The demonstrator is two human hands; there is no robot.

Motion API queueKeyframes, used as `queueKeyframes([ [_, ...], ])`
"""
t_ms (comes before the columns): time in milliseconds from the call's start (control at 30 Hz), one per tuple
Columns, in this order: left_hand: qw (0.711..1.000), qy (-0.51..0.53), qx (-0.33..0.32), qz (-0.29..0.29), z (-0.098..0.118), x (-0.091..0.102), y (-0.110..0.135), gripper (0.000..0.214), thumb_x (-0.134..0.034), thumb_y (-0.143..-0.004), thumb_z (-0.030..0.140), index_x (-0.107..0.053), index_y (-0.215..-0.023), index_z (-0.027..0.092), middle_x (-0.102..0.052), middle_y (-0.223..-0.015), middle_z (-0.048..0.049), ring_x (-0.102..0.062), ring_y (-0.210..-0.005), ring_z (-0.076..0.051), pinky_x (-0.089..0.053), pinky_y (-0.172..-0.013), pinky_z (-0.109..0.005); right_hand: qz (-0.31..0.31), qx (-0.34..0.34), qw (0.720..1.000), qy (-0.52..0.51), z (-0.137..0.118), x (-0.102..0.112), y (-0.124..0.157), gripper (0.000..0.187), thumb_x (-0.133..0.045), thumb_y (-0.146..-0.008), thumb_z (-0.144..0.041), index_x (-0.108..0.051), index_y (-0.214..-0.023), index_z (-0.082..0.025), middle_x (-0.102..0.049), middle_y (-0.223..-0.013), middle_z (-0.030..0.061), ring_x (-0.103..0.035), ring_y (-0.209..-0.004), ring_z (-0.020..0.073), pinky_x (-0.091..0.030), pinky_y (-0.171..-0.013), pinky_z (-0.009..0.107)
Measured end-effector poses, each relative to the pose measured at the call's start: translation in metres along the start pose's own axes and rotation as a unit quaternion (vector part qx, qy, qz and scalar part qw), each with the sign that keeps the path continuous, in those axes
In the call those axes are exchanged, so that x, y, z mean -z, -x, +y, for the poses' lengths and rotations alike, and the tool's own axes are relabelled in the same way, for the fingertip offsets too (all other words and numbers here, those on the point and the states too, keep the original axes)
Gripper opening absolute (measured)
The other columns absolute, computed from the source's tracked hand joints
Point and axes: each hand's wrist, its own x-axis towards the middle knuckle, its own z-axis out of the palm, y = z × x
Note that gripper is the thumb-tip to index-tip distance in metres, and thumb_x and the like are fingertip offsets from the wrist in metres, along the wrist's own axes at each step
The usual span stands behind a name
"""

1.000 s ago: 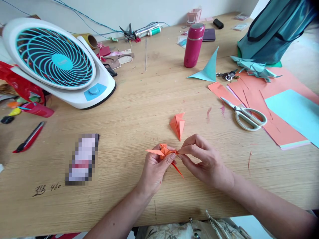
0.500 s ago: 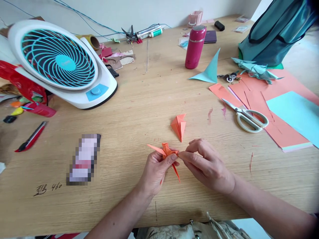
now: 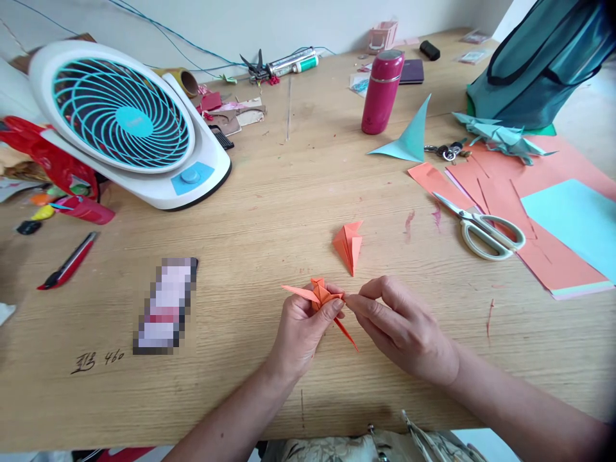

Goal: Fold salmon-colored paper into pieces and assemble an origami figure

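Observation:
Both my hands pinch a small orange folded paper figure (image 3: 318, 294) just above the wooden table (image 3: 269, 212). My left hand (image 3: 301, 330) grips its body with thumb and fingers closed. My right hand (image 3: 399, 327) pinches the figure's right end between thumb and forefinger. A thin orange point sticks out below, between the hands. A second orange folded piece (image 3: 348, 244) lies on the table just beyond my hands, untouched.
Scissors (image 3: 481, 224) rest on orange paper sheets (image 3: 534, 218) and a light blue sheet (image 3: 577, 221) at the right. Behind stand a teal folded cone (image 3: 409, 135), a magenta flask (image 3: 382, 92) and a teal bag (image 3: 534, 58). A desk fan (image 3: 125, 122), a red utility knife (image 3: 67, 262) and a blurred object (image 3: 166, 305) are left.
My hands stay in nearly the same place, working the orange figure; its lower point swings slightly. The view has shifted a little.

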Motion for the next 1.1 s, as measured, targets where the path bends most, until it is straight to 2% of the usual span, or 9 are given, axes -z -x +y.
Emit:
queueKeyframes([
  [133,0.999,-0.029,-0.022,-0.008,-0.0034,0.0016,0.0014,0.017,-0.083,-0.081,0.033,-0.077,-0.089,0.019,-0.07,-0.079,0.0005,-0.062,-0.071,-0.009,-0.052,-0.07,-0.019,0.0,-0.005,1.0,0.01,-0.0018,0.0003,-0.0014,0.021,-0.055,-0.095,-0.005,-0.064,-0.11,-0.017,-0.065,-0.093,0.0099,-0.062,-0.08,0.019,-0.052,-0.066,0.033],
  [233,0.999,-0.028,-0.034,-0.012,-0.0038,0.0011,0.0016,0.014,-0.081,-0.083,0.032,-0.077,-0.091,0.021,-0.071,-0.083,0.0003,-0.063,-0.077,-0.01,-0.052,-0.075,-0.021,0.0,-0.092,0.991,-0.1,-0.0047,-0.0001,-0.0052,0.014,-0.057,-0.097,-0.011,-0.063,-0.106,-0.019,-0.07,-0.103,0.009,-0.067,-0.088,0.0179,-0.055,-0.075,0.032],
  [367,0.996,-0.042,-0.076,0.0,-0.003,0.0017,0.001,0.014,-0.082,-0.081,0.032,-0.077,-0.09,0.023,-0.072,-0.085,0.0004,-0.063,-0.081,-0.011,-0.051,-0.078,-0.021,-0.021,-0.235,0.922,-0.309,-0.0056,-0.0022,-0.009,0.007,-0.058,-0.099,-0.02,-0.064,-0.095,-0.02,-0.07,-0.083,0.0013,-0.067,-0.076,0.0128,-0.055,-0.07,0.025],
  [433,0.994,-0.057,-0.089,-0.003,-0.0025,0.0021,0.0006,0.012,-0.082,-0.082,0.032,-0.077,-0.088,0.023,-0.072,-0.085,0.0,-0.064,-0.082,-0.012,-0.051,-0.078,-0.022,-0.021,-0.27,0.894,-0.357,-0.0041,-0.0037,-0.009,0.008,-0.059,-0.098,-0.022,-0.066,-0.094,-0.019,-0.071,-0.084,0.0016,-0.067,-0.076,0.0131,-0.056,-0.07,0.025],
  [467,0.994,-0.064,-0.093,-0.006,-0.0022,0.0023,0.0004,0.012,-0.081,-0.082,0.032,-0.077,-0.088,0.023,-0.072,-0.086,-0.0003,-0.064,-0.083,-0.013,-0.051,-0.078,-0.023,-0.016,-0.27,0.892,-0.362,-0.0031,-0.0043,-0.0085,0.007,-0.06,-0.097,-0.021,-0.067,-0.095,-0.019,-0.071,-0.085,0.002,-0.068,-0.078,0.0135,-0.056,-0.071,0.026],
  [633,0.992,-0.088,-0.091,0.011,-0.0013,0.0025,-0.0005,0.015,-0.083,-0.08,0.033,-0.076,-0.086,0.021,-0.073,-0.086,-0.0012,-0.065,-0.083,-0.014,-0.051,-0.078,-0.024,0.009,-0.178,0.946,-0.272,0.0003,-0.0037,-0.0048,0.018,-0.058,-0.095,-0.009,-0.071,-0.103,-0.02,-0.071,-0.091,0.004,-0.067,-0.083,0.0145,-0.053,-0.074,0.028],
  [700,0.992,-0.09,-0.083,0.018,-0.0014,0.0027,-0.0005,0.018,-0.083,-0.079,0.035,-0.076,-0.087,0.02,-0.073,-0.086,-0.0018,-0.065,-0.083,-0.015,-0.051,-0.078,-0.025,0.009,-0.149,0.958,-0.245,0.0007,-0.0027,-0.0044,0.02,-0.057,-0.095,-0.007,-0.07,-0.105,-0.02,-0.07,-0.092,0.0048,-0.066,-0.083,0.0146,-0.053,-0.071,0.029],
  [967,0.994,-0.085,-0.072,0.004,-0.0042,0.0038,0.0009,0.018,-0.08,-0.082,0.036,-0.075,-0.091,0.022,-0.072,-0.087,-0.0009,-0.063,-0.082,-0.014,-0.05,-0.077,-0.024,0.026,-0.11,0.97,-0.215,0.0011,-0.002,-0.0056,0.015,-0.06,-0.093,-0.005,-0.065,-0.097,-0.019,-0.066,-0.088,0.0037,-0.064,-0.08,0.0138,-0.053,-0.069,0.027],
  [1100,0.986,-0.138,-0.091,-0.017,0.0016,0.0039,0.001,0.014,-0.076,-0.086,0.034,-0.074,-0.09,0.021,-0.071,-0.086,-0.0018,-0.063,-0.082,-0.015,-0.049,-0.076,-0.024,0.031,-0.095,0.975,-0.2,0.0019,-0.0022,-0.0047,0.018,-0.06,-0.092,-0.003,-0.065,-0.099,-0.018,-0.064,-0.09,0.0043,-0.063,-0.082,0.0142,-0.053,-0.07,0.027],
])
